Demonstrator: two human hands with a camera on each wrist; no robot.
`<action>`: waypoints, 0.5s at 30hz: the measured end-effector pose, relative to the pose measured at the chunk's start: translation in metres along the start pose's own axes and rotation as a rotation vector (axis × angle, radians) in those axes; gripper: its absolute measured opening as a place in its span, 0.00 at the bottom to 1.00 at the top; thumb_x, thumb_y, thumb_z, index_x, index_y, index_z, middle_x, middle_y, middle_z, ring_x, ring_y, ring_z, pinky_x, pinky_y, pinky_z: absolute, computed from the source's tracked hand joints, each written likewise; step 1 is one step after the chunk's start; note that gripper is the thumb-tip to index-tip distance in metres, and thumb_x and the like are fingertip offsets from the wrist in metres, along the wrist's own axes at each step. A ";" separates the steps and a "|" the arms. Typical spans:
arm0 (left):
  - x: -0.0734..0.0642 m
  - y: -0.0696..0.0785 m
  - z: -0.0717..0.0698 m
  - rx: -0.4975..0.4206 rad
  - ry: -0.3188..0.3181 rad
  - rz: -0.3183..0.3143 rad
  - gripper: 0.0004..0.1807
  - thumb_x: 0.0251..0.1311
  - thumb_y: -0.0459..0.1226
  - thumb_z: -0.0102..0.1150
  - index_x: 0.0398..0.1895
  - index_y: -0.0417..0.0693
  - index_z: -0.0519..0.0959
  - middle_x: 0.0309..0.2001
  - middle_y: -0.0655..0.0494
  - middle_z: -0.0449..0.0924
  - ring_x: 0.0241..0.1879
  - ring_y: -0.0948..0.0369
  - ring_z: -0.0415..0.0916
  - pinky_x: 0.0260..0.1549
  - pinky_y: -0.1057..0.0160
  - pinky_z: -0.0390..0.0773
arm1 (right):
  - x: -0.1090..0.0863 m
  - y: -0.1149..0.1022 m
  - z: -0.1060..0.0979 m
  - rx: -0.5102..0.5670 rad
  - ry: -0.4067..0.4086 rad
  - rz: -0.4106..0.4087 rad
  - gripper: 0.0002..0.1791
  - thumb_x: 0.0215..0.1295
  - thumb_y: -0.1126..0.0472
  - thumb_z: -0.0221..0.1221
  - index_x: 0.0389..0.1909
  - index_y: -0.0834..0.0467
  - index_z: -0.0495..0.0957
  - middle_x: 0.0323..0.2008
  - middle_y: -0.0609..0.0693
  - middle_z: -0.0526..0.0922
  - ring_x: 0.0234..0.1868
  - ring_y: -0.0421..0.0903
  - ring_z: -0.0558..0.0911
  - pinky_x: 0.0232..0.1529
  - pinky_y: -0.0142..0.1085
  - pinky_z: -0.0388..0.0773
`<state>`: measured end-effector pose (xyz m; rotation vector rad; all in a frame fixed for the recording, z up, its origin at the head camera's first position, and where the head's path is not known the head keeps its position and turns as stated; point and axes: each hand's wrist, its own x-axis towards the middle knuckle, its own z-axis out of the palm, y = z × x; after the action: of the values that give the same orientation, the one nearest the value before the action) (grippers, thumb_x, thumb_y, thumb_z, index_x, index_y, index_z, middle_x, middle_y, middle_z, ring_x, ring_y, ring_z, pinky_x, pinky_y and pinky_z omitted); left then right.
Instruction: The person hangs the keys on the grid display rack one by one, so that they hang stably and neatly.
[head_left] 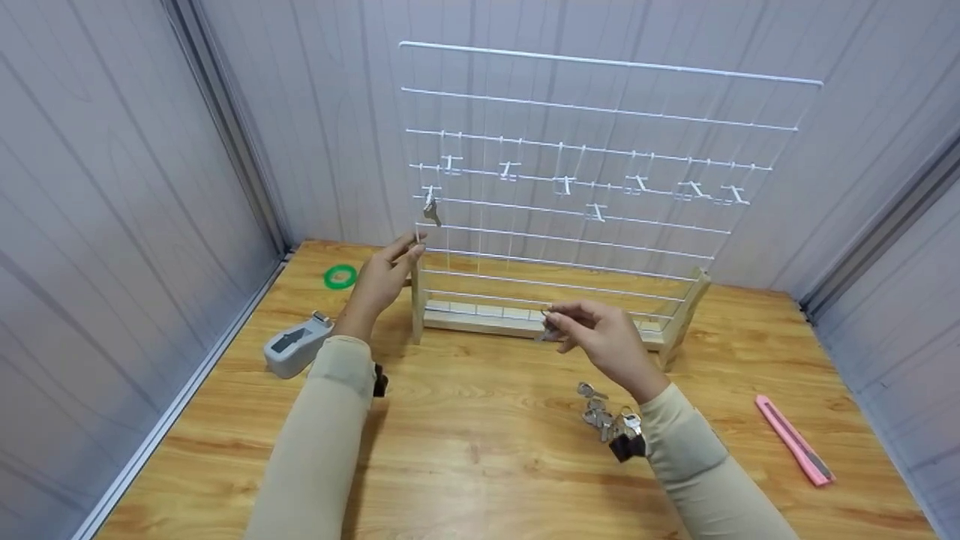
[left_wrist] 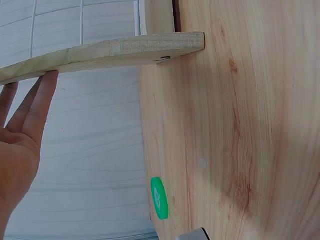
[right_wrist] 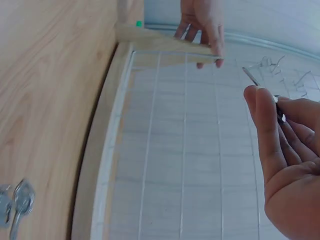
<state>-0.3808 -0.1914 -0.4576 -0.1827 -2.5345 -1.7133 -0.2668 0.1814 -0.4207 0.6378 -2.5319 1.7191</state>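
Observation:
In front of me a white wire grid rack (head_left: 559,281) leans upright in a wooden stand (head_left: 418,307). My left hand (head_left: 384,277) holds the rack at its left side, its fingers (left_wrist: 42,102) against the wooden side piece in the left wrist view. With thumb and fingertips my right hand (head_left: 611,341) pinches a key (right_wrist: 251,76) in front of the rack's lower rows. Another key (head_left: 431,211) hangs from the leftmost hook (head_left: 429,193), just above my left hand. More white hooks (head_left: 566,184) stick out from the grid, without keys.
Several loose keys (head_left: 598,417) lie on the table (head_left: 465,450) below my right wrist. At the right is a pink box cutter (head_left: 793,441). A grey tape dispenser (head_left: 294,349) and a green tape ring (head_left: 340,277) are at the left. Panel walls (head_left: 97,187) enclose the table.

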 end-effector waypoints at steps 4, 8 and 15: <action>0.000 0.000 0.001 -0.008 0.005 -0.006 0.33 0.75 0.66 0.51 0.78 0.71 0.71 0.81 0.53 0.68 0.78 0.42 0.70 0.64 0.43 0.87 | 0.013 -0.013 0.009 0.061 0.011 -0.064 0.14 0.78 0.61 0.63 0.57 0.65 0.85 0.46 0.64 0.91 0.41 0.50 0.92 0.39 0.41 0.94; 0.000 0.000 0.001 -0.001 0.004 -0.007 0.33 0.75 0.66 0.52 0.79 0.71 0.71 0.81 0.53 0.69 0.78 0.43 0.70 0.63 0.44 0.87 | 0.024 -0.028 0.018 0.119 0.023 -0.111 0.15 0.80 0.63 0.60 0.58 0.67 0.84 0.47 0.66 0.90 0.40 0.43 0.92 0.38 0.43 0.94; 0.001 0.000 0.002 -0.004 0.018 0.009 0.33 0.75 0.65 0.53 0.78 0.68 0.72 0.80 0.51 0.71 0.77 0.42 0.71 0.62 0.44 0.88 | 0.041 -0.051 0.037 0.218 0.079 -0.164 0.13 0.82 0.64 0.57 0.58 0.65 0.85 0.46 0.65 0.89 0.35 0.44 0.93 0.31 0.38 0.92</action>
<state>-0.3814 -0.1893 -0.4579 -0.1773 -2.5141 -1.7084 -0.2796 0.1191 -0.3802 0.7475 -2.1916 1.9338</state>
